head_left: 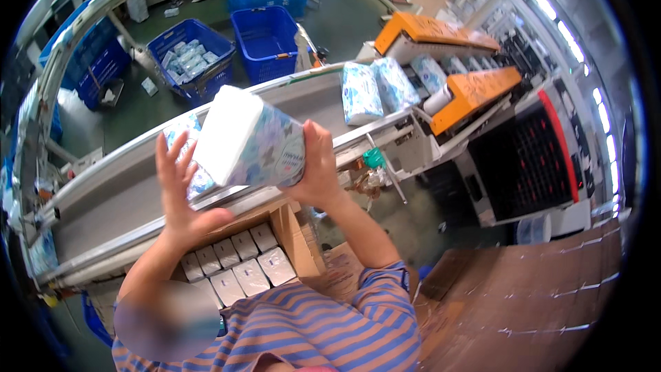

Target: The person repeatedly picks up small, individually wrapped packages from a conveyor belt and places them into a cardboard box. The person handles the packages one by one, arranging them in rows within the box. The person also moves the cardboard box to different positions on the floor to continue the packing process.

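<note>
A soft tissue pack (258,141), white at its end with a blue-grey printed side, is held tilted above the conveyor belt (306,110). My right hand (315,169) grips its right side, thumb up along the print. My left hand (180,193) has its fingers spread beside the pack's white end; whether it touches cannot be made out. Partly hidden behind the left fingers, another tissue pack (201,182) lies on the belt. Below my hands is an open cardboard carton (292,238) with rows of white-topped packs (249,277) inside.
Two tissue packs, a nearer one (361,96) and its neighbour (394,85), stand on the belt beside an orange-covered machine (475,100). Blue crates, one of them with small packs (186,62), stand beyond the belt. Stacked brown cardboard (523,296) lies at right.
</note>
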Demonstrator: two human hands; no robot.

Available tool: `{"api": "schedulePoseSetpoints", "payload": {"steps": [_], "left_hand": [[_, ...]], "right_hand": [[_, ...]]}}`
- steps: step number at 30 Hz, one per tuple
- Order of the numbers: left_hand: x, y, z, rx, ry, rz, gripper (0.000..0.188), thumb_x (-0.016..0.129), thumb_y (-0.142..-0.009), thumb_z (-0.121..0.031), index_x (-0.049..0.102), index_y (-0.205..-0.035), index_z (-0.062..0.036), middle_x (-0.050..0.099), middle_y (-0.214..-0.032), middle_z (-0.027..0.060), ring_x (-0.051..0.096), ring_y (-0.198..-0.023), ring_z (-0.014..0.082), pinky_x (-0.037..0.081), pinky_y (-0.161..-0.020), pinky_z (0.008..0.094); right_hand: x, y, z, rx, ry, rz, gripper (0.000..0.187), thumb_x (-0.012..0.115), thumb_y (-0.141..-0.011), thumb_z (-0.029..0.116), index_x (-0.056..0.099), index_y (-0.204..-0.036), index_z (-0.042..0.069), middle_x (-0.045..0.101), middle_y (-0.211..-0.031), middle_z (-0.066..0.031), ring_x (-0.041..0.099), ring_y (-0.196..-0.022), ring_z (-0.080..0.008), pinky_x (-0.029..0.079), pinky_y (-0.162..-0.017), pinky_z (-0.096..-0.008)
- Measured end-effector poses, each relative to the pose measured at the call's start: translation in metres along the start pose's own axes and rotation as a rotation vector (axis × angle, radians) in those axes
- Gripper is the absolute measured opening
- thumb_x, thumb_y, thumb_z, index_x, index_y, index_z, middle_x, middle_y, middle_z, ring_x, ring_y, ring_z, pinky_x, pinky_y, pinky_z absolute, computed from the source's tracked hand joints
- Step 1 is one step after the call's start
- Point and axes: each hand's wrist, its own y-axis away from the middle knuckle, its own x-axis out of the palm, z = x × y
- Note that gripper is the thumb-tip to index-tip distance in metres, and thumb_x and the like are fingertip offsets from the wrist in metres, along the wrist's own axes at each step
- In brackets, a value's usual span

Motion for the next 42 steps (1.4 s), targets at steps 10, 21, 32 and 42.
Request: {"api": "schedulePoseSetpoints", "payload": {"steps": [10, 21, 32, 42], "left_hand": [[-0.015, 0.001, -0.027, 0.223, -0.204, 0.021, 0.061, 0.073, -0.061, 0.0, 0.053, -0.118, -0.0078, 0.048, -0.113, 0.0169, 0.051, -0.103, 0.0278, 0.044, -0.084, 0.0335], [-0.159, 0.026, 0.023, -0.248, -0.976, -0.288, 0.077, 0.066, -0.077, -0.038, 0.03, -0.136, -0.0031, 0.033, -0.136, 0.0212, 0.032, -0.127, 0.0327, 0.031, -0.101, 0.0434], [-0.238, 0.061, 0.094, -0.772, -0.828, -0.189, 0.091, 0.067, -0.067, -0.024, 0.019, -0.142, -0.0069, 0.043, -0.129, 0.0205, 0.051, -0.109, 0.0296, 0.043, -0.09, 0.0361], [-0.088, 0.006, 0.115, -0.704, -0.442, -0.14, 0.092, 0.069, -0.074, -0.041, 0.021, -0.138, 0.0048, 0.047, -0.124, 0.0238, 0.049, -0.114, 0.0307, 0.04, -0.093, 0.0354]], "right_hand": [[0.016, -0.008, 0.048, 0.392, -0.766, 0.363, 0.117, 0.086, -0.055, 0.023, 0.013, -0.144, 0.007, 0.051, -0.117, -0.0141, 0.052, -0.107, -0.0256, 0.041, -0.092, -0.0369], [0.021, -0.201, 0.05, -0.002, 0.198, -0.63, 0.084, 0.069, -0.074, 0.047, 0.031, -0.135, 0.002, 0.042, -0.121, -0.0268, 0.041, -0.116, -0.039, 0.04, -0.087, -0.0536], [0.027, -0.021, -0.093, 0.709, 0.642, 0.472, 0.075, 0.07, -0.063, 0.057, 0.057, -0.109, -0.001, 0.061, -0.104, -0.0216, 0.057, -0.099, -0.035, 0.046, -0.084, -0.0428], [0.121, -0.04, 0.041, 0.26, 0.289, 0.395, 0.027, 0.063, -0.071, 0.027, 0.063, -0.088, 0.007, 0.061, -0.09, -0.0138, 0.058, -0.089, -0.0272, 0.046, -0.075, -0.0423]]}}
